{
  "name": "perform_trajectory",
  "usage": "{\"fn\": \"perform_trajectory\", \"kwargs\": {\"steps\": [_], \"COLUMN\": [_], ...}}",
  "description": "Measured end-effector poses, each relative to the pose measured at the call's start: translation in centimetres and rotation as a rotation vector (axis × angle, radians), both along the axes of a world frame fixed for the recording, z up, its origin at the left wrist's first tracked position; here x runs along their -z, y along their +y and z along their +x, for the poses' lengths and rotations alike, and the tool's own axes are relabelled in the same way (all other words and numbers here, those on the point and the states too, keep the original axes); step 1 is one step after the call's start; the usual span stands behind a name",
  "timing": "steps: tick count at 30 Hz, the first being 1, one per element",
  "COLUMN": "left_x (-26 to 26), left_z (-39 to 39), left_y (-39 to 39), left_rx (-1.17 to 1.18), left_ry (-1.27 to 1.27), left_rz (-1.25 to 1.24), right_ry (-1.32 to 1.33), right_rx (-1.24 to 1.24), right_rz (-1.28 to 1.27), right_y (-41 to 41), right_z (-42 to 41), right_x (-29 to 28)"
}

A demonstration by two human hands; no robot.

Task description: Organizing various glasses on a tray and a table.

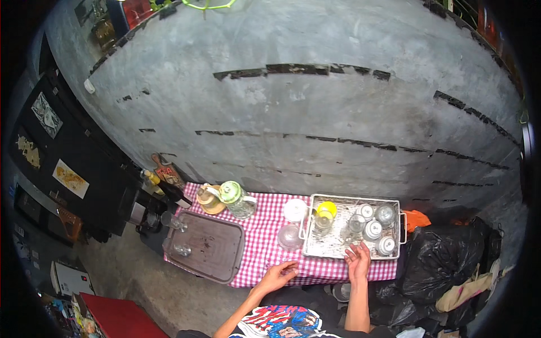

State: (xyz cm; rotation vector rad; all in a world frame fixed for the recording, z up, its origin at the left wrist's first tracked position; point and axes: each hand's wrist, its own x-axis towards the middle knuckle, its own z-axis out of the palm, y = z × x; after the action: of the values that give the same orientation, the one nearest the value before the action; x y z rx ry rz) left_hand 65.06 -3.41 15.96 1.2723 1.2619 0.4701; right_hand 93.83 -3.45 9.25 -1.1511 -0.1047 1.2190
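Observation:
My left hand point(281, 275) is held over the front edge of the checkered tablecloth point(262, 253), fingers apart and holding nothing. At the front rim of a silver wire basket point(310, 253), my right hand point(358, 257) is raised with spread, empty fingers. Inside the basket are several glass jars and cups, some with white tops point(372, 230), and at its left a glass with a yellow part point(326, 209). Left of the basket sit a round white item point(295, 210) and a clear glass bowl or lid point(290, 236).
A brown tray point(211, 249) with glasses point(182, 250) lies at the left, below a glass pitcher with a green lid point(241, 205) and a dark bottle point(173, 192). Black plastic bags point(441, 253) are piled right of the table. A grey wall point(296, 160) stands behind.

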Motion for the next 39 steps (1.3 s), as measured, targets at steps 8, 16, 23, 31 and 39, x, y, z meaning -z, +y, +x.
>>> {"fn": "perform_trajectory", "kwargs": {"steps": [8,16,23,31,39], "left_x": [0.5,2.4,1.9,2.7,2.5], "left_z": [6.1,7.5,8.6,8.5,7.8], "left_y": [-0.7,-0.2,-0.2,-0.7,-0.9], "left_rx": [-0.041,-0.072,-0.038,-0.074,-0.130], "left_ry": [0.030,-0.029,0.005,-0.024,-0.020], "left_rz": [0.017,0.074,0.031,0.073,0.030], "right_ry": [0.265,0.481,0.479,0.590,0.831], "right_rx": [-0.034,-0.116,-0.240,-0.309,-0.243], "right_rz": [0.024,0.047,0.114,0.150,0.197], "right_y": [3.1,3.4,4.0,6.6,8.1], "right_z": [4.2,5.0,4.3,4.4,4.3], "right_x": [-0.2,-0.3,-1.3,-0.2,-0.6]}}
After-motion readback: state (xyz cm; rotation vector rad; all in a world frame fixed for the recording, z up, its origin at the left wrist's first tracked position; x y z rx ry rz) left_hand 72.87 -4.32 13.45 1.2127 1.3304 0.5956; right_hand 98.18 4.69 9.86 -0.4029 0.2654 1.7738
